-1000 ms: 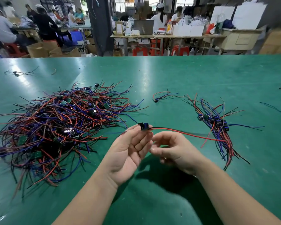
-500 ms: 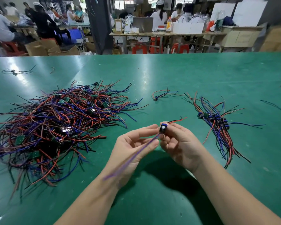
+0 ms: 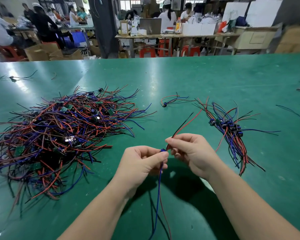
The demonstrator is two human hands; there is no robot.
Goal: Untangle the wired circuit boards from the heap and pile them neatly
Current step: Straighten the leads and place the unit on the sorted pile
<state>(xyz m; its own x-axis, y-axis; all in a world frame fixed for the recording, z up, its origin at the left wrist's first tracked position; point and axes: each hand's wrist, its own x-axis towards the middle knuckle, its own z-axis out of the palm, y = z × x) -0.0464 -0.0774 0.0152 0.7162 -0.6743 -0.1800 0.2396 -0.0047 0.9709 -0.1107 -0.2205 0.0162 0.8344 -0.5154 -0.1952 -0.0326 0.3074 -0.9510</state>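
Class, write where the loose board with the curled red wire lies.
Head view: the loose board lies between the heap on its left and the pile on its right.

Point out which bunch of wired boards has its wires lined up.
The small bundle right of the right hand: its wires run side by side. The big heap on the left is a crisscrossed tangle.

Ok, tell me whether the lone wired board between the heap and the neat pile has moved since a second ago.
No. The lone wired board lies in the same spot, its gaps to the heap and the neat pile unchanged.
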